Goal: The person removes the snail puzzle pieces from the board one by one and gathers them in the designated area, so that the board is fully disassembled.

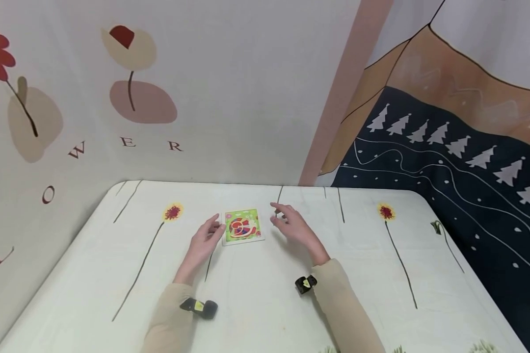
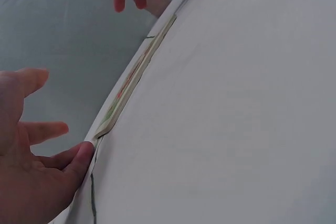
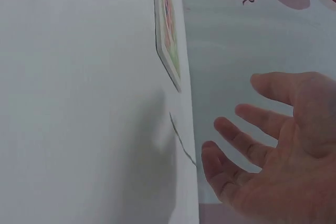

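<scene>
Both hands flank one small thing: the left hand (image 1: 203,241), between eight and nine o'clock of it, has loosely bent fingers and grips nothing that I can make out; the right hand (image 1: 293,226), at three o'clock, hovers with fingers spread and holds nothing. Between them a thin, pale-edged square board (image 1: 243,226), perhaps wood or stiff card, its green face bearing a rounded red-and-white picture, lies flat on the white, cloth-covered tabletop (image 1: 256,289). Left fingertips sit right by its nine-o'clock edge; whether they touch, I can't tell. A plain gap separates the right hand from its three-o'clock edge.

For a good hold, I'd use the left fingers as a low, steady stop, so the board couldn't skate over the cloth, and bring the right ones down level with the opposite edge before pressing. So thin an edge gives little purchase; fingertips would do better than palms. Should the picture have loose parts, keeping it level would be wise.

Farther out, black wrist cameras sit at seven (image 1: 198,308) and between four and five o'clock (image 1: 306,284), and a pale grey printed drape (image 1: 247,108) hangs at twelve.
</scene>
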`<state>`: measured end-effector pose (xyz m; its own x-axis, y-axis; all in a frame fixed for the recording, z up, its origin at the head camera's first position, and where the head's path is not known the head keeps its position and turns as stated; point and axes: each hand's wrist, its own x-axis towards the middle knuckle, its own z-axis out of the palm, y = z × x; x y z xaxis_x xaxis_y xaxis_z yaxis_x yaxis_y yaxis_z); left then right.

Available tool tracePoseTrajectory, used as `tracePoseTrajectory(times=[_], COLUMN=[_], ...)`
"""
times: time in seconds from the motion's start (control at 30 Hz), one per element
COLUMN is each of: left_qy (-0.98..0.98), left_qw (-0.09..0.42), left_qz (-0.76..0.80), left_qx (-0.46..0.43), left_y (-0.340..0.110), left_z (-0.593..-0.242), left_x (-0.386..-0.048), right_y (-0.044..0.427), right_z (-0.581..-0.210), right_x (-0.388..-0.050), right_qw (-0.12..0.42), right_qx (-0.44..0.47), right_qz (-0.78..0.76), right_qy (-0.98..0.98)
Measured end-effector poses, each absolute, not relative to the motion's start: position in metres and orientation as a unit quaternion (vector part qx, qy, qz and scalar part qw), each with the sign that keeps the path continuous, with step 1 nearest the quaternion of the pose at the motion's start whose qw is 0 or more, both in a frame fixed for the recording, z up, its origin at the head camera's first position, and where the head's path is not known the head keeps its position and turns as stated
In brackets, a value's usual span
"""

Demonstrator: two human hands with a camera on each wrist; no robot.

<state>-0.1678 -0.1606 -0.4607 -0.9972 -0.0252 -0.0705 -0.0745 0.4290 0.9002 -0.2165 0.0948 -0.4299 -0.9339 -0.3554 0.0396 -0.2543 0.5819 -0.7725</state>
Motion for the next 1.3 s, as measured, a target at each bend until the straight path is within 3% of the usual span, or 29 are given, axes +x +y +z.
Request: tracePoseTrajectory(times=[0.33,0.67,1.3], left_qy=[0.832,0.835,0.845], left_qw=[0.019,0.016,0.033], left_qz=[0.552,0.548,0.533], left_qx=[-0.049,-0.040,-0.001], left_y=[-0.153,-0.149,-0.124], left_z=[-0.466,-0.465,-0.463], left_x=[-0.167,-0.164,-0.154], right_y=[0.072,0.073,0.099], right_z=[-0.442,-0.446,-0.444], right_x=[-0.216,-0.215,-0.193], right_qw=[0.116,0.134,0.103], right_qx=[-0.168,-0.142,-0.086], right_qz=[-0.434,-0.449,-0.465], right_qy=[0.877,0.872,0.875])
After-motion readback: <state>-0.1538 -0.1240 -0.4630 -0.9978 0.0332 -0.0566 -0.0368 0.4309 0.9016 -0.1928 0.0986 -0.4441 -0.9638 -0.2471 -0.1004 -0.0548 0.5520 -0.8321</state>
